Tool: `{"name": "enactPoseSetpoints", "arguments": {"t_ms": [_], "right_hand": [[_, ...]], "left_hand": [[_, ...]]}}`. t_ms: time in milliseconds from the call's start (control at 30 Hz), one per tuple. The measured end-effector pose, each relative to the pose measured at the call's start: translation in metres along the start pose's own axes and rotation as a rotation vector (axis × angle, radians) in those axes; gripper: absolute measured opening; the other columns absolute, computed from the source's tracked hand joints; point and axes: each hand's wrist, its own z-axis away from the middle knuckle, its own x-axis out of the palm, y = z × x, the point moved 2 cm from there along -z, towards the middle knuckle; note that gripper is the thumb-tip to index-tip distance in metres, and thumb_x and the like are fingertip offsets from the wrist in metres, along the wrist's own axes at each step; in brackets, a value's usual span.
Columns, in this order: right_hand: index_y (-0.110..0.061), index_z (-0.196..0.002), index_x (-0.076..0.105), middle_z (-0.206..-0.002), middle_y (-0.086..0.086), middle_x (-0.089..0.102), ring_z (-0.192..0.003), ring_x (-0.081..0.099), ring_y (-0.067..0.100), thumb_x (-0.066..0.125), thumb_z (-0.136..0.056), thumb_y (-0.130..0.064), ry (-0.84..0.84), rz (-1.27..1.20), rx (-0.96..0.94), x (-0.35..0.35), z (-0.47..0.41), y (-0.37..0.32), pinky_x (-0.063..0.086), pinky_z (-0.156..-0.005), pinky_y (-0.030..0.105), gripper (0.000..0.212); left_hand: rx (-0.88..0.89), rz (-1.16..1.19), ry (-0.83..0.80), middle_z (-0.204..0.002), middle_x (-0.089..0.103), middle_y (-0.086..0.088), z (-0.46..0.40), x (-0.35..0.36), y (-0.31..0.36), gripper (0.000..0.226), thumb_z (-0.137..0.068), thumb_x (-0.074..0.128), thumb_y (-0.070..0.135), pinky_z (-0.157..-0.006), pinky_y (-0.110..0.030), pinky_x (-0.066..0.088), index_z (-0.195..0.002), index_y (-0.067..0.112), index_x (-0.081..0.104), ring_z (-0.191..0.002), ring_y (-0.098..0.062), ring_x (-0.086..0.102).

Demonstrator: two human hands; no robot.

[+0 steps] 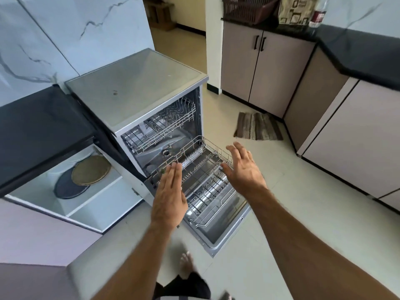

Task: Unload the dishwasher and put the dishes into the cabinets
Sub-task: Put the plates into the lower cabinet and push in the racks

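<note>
- Over the pulled-out lower rack (207, 182) of the dishwasher (138, 89), both hands reach forward with bare forearms stretched out from the bottom of the view.
- The left hand (168, 195) is flat, fingers straight and pressed together, holding nothing; its fingertips lie over the rack's left edge, though I cannot tell whether they touch the wire.
- The right hand (244, 169) is spread, fingers relaxed and apart, holding nothing; it sits at the rack's right rim, and contact with the wire is unclear.
- The dishwasher door (229, 230) is dropped flat toward the floor, and the lower rack rests out over it; no dishes show among its tines.
- The upper rack (164, 124) sits inside the machine, its wire frame showing; what it holds is too dim to tell.
- Left of the dishwasher, an open cabinet (91, 204) under the black countertop (39, 131) holds the dishes: a tan round plate (91, 173) leans over a dark round plate (67, 189), with a pale plate (81, 157) just behind them.
- Across the pale tiled floor, closed beige cabinets (264, 68) stand under another black counter (363, 55), which carries a brown plastic basket (246, 8) and a printed bag (296, 10).
- A striped mat (258, 126) lies on the floor near those cabinets.
- A bare foot (187, 264) shows below, between the arms.
</note>
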Motion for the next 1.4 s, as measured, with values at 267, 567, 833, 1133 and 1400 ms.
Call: {"name": "enactPoseSetpoints", "arguments": {"t_ms": [267, 567, 833, 1133, 1400], "right_hand": [[-0.027, -0.156, 0.005, -0.165, -0.002, -0.009, -0.151, -0.005, 0.021, 0.028, -0.104, -0.051, -0.104, 0.023, -0.026, 0.028, -0.051, 0.013, 0.002, -0.122, 0.039, 0.062], [-0.03, -0.157, 0.002, -0.163, -0.006, -0.015, -0.151, -0.009, 0.02, 0.029, -0.103, -0.051, -0.226, -0.001, 0.022, 0.084, -0.153, 0.017, 0.002, -0.123, 0.039, 0.064], [-0.028, -0.157, 0.006, -0.164, -0.004, -0.011, -0.151, -0.007, 0.019, 0.028, -0.103, -0.051, -0.346, -0.031, -0.005, 0.178, -0.22, 0.021, 0.002, -0.121, 0.035, 0.062], [-0.024, -0.152, 0.024, -0.159, -0.002, 0.019, -0.145, 0.023, 0.019, 0.043, -0.1, -0.049, -0.483, -0.038, -0.054, 0.338, -0.26, 0.062, 0.035, -0.115, 0.037, 0.06], [-0.015, -0.145, 0.041, -0.144, 0.012, 0.045, -0.129, 0.047, 0.029, 0.057, -0.096, -0.04, -0.585, -0.116, -0.066, 0.462, -0.313, 0.06, 0.043, -0.103, 0.038, 0.057]], "left_hand": [[-0.064, 0.057, -0.071, -0.163, 0.004, -0.006, -0.041, 0.038, -0.012, 0.098, -0.081, 0.063, 0.002, -0.122, -0.039, 0.019, -0.156, 0.009, 0.001, -0.151, -0.017, -0.001], [-0.154, 0.13, -0.082, -0.162, 0.015, -0.008, -0.107, 0.097, -0.045, 0.105, -0.075, 0.07, 0.004, -0.118, -0.044, 0.028, -0.157, 0.01, 0.004, -0.151, -0.02, 0.009], [-0.344, 0.176, -0.042, -0.161, 0.019, -0.008, -0.129, 0.181, -0.095, 0.103, -0.071, 0.072, 0.0, -0.115, -0.048, 0.032, -0.156, 0.007, 0.014, -0.15, -0.023, 0.015], [-0.606, 0.249, 0.081, -0.159, 0.025, -0.011, -0.116, 0.314, -0.154, 0.102, -0.067, 0.074, -0.013, -0.118, -0.041, 0.026, -0.153, 0.006, 0.022, -0.148, -0.022, 0.02], [-0.691, 0.237, 0.173, -0.156, 0.03, -0.018, -0.127, 0.41, -0.209, 0.087, -0.07, 0.06, -0.016, -0.119, -0.045, 0.026, -0.15, -0.002, 0.029, -0.147, -0.028, 0.025]]}}
